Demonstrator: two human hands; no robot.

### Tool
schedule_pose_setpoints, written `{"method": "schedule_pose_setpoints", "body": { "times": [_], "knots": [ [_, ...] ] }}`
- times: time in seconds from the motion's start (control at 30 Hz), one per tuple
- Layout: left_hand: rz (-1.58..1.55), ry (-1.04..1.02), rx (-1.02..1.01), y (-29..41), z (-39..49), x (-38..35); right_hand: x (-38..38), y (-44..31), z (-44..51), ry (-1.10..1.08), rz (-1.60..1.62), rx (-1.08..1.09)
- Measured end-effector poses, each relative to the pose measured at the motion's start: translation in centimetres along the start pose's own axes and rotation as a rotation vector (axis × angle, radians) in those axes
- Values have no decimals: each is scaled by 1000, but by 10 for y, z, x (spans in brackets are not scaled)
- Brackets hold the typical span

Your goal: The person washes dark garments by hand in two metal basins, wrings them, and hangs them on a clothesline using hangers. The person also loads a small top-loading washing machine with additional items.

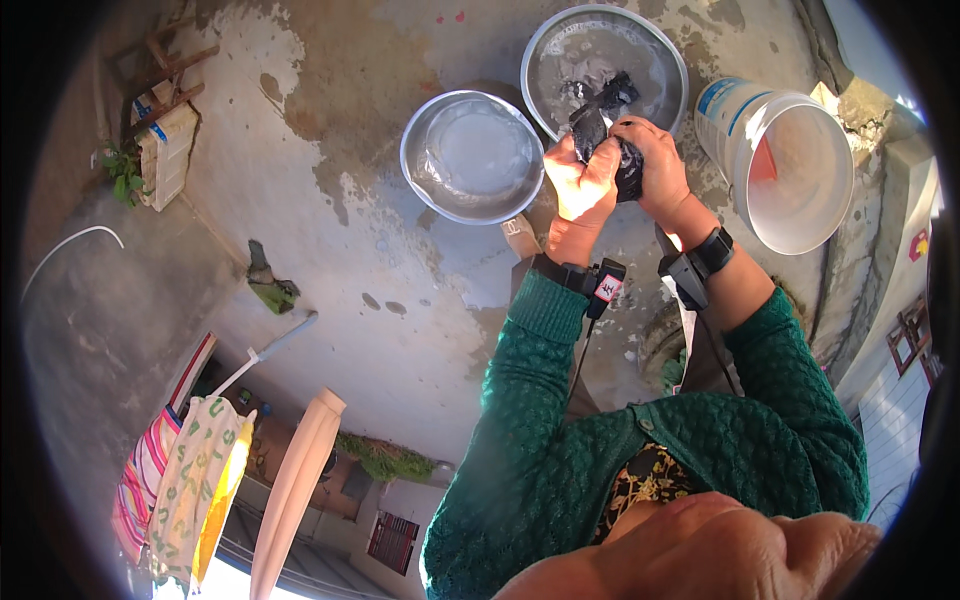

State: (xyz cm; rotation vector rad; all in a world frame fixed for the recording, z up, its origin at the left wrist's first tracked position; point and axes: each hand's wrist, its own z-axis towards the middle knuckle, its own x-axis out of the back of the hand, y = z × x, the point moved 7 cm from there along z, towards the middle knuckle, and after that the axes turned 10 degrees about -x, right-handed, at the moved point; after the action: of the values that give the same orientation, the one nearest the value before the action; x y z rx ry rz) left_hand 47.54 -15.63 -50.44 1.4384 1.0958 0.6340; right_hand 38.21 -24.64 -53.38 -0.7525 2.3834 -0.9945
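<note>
A wet, dark cloth (628, 171) is bunched between my two hands at the near rim of a metal basin (534, 82). My left hand (583, 180) grips it from the left, and my right hand (656, 161) grips it from the right. Part of the dark cloth reaches down into greyish water in that basin. A second metal basin (411, 176), with cloudy liquid in it, stands just to the left. The cloth's exact kind cannot be told.
At the right a white plastic bucket (739, 180) holds something red-orange (763, 161). The concrete floor (375, 262) has wet patches. A white foam box (169, 169) stands far left, and fabrics, among them a beige cloth (296, 487), hang at the lower left.
</note>
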Motion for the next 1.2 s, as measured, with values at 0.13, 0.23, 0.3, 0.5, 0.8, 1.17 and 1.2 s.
{"method": "schedule_pose_setpoints", "body": {
  "times": [0.13,0.23,0.3,0.5,0.8,1.17,1.2],
  "knots": [
    [126,-98,-90,7,-1,-5,6,-4,1,-29,-272,152],
    [83,-104,-60,-1,-5,-5,10,18,7,-104,121,-138],
    [-39,-93,11,-13,-7,-1,12,25,8,-86,188,-251],
    [-32,294,472,-75,-27,90,-10,38,5,-199,-171,-272],
    [228,638,613,-80,-84,277,-104,94,19,-254,-676,318],
    [-663,711,141,-88,-67,393,-183,113,21,-307,-547,515],
    [-594,786,299,-103,-77,400,-185,132,23,-343,-717,516]
  ]
}}
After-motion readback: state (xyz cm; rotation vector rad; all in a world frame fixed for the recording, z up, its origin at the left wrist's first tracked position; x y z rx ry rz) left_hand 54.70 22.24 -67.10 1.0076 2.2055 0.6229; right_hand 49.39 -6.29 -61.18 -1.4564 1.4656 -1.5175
